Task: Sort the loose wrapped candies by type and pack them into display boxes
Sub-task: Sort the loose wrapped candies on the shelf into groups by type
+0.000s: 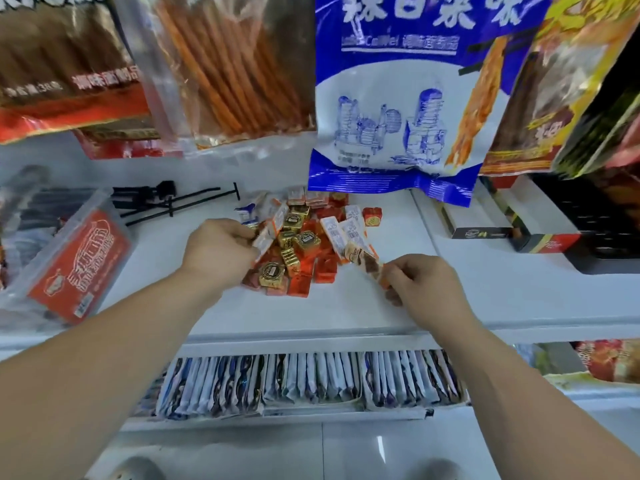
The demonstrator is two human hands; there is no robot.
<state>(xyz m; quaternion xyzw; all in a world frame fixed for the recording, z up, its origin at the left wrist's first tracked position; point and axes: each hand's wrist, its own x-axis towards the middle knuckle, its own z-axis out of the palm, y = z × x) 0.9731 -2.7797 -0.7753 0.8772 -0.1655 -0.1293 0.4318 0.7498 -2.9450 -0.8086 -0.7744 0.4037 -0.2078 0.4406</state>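
Candy sticks (pixel 364 260) in left hand (pixel 216 252) — and right hand (pixel 427 284)

Tally as I read it: two hands, left hand (pixel 221 251) and right hand (pixel 426 282); five gold-foil candies (pixel 306 240) plainly seen; at least eight red cube candies (pixel 299 284), heaped too thick for a sure count; about eight white-and-orange stick sachets (pixel 330 230); five hanging snack bags (pixel 398 98); two display boxes (pixel 554 241).
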